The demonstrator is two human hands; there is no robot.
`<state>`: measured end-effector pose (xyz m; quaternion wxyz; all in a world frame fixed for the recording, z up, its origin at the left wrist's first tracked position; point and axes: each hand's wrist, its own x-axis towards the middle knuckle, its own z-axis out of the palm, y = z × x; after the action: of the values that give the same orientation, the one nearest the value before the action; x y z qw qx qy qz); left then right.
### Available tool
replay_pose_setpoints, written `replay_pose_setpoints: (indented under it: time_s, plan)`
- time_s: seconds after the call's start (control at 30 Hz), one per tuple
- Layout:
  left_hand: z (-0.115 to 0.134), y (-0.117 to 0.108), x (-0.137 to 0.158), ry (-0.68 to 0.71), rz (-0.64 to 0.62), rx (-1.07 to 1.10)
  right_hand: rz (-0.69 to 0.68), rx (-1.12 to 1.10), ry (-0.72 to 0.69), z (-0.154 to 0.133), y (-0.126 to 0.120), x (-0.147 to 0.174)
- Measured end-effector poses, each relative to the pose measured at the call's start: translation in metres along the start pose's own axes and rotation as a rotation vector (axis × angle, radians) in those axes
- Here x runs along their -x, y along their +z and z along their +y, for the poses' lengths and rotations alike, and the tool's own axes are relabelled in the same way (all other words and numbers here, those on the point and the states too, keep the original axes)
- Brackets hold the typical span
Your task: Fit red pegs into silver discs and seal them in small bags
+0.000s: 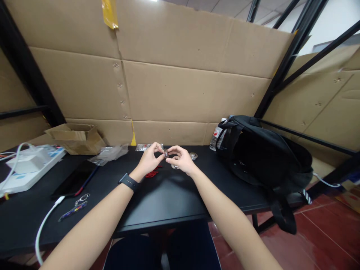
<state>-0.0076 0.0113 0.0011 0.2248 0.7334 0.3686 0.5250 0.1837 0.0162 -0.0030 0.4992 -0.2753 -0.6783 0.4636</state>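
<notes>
Above the black table [165, 202], my left hand [150, 161] pinches a small round, shiny, dark disc [166, 153] between thumb and finger. My right hand [181, 159] grips the same disc from the other side, fingers curled. What exactly the disc is, I cannot make out. Just under my right hand lies a small shiny round piece [174, 166], partly hidden by the fingers. A flat, clear round piece [193, 155] rests a little to the right of it. Red cord [152, 173] is bunched on the table below my left hand.
Left: an open cardboard box [77, 138], plastic bags [109, 153], a phone [74, 180] on a white cable, a keychain [73, 210] and a power strip [33, 172]. Right: a black backpack [267, 157] and a water bottle [216, 137]. A cardboard wall [180, 93] closes off the back.
</notes>
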Motion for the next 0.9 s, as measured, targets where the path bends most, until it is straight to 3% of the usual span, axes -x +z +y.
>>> replay_pose_setpoints:
  time_s: [0.2,0.43,0.63,0.9]
  plan:
    - [0.008,0.001,0.002,0.033,0.008,-0.093,0.004,-0.009,0.038,0.001,0.0,0.001]
    - [0.019,-0.001,0.004,0.079,0.017,-0.46,0.016,0.039,0.053,0.001,0.0,0.001]
    - [0.017,-0.002,0.003,0.066,0.002,-0.513,-0.008,0.35,-0.034,0.001,-0.011,-0.004]
    - [0.011,-0.006,0.004,0.107,-0.123,-0.505,-0.031,0.649,-0.083,0.01,-0.012,-0.003]
